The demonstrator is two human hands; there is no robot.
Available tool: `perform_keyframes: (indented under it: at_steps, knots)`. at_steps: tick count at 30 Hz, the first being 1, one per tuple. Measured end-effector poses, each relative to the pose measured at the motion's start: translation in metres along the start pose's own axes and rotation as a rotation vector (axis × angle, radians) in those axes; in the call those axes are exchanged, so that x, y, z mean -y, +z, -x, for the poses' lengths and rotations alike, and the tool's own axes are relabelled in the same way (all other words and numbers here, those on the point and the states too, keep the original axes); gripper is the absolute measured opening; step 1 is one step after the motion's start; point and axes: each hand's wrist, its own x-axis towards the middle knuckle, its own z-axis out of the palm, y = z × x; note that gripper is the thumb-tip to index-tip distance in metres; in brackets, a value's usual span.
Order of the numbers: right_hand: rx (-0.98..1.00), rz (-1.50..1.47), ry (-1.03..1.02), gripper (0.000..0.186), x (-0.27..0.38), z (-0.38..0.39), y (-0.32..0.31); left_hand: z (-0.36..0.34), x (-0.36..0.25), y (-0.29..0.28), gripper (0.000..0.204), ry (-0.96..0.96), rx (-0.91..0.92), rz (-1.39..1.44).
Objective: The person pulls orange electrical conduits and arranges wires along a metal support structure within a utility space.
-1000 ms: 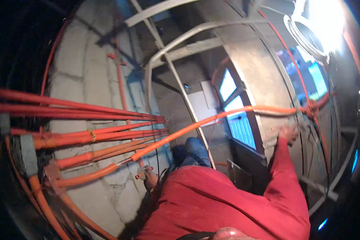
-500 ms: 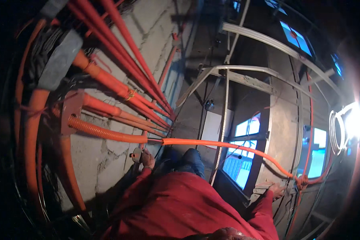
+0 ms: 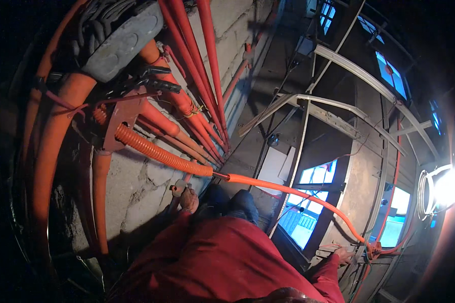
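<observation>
My left hand [image 3: 189, 200] is low in front of the block wall, closed round a grey hammer-like tool [image 3: 177, 188] with a blunt head. Just above it runs an orange corrugated conduit [image 3: 162, 154], whose end meets a smooth orange tube [image 3: 293, 190]; a short dark stretch of cable shows between them. To the right, my right hand [image 3: 345, 255] is closed on the edge of a frame post [image 3: 360, 252]. Close by that hand is an orange junction box [image 3: 373, 250], where the smooth tube ends. My right fingertips are only partly visible.
Several thick orange pipes [image 3: 60, 151] and a grey fitting [image 3: 124, 48] crowd the left. Red pipes [image 3: 215, 60] run along the block wall [image 3: 237, 30]. Metal profiles [image 3: 359, 63] hang across the upper right. A bright lamp [image 3: 450, 187] glares at the far right, beyond a window [image 3: 308, 202].
The view has tilted, so pipes and frame sit further right and the left fittings look larger. Both hands keep their places, the left still on the tool, the right at the post.
</observation>
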Motion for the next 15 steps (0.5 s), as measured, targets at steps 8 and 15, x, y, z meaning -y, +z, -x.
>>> perform_keyframes:
  at_steps: [8,15]
  knots:
    - [0.000,-0.037,-0.005,0.071,-0.008,-0.001,-0.006,0.000,-0.039,-0.033,0.034,0.166,0.168,-0.305]
    - [-0.049,-0.024,0.007,0.070,-0.016,-0.010,-0.003,0.003,-0.095,-0.063,0.027,-0.053,0.526,-0.350]
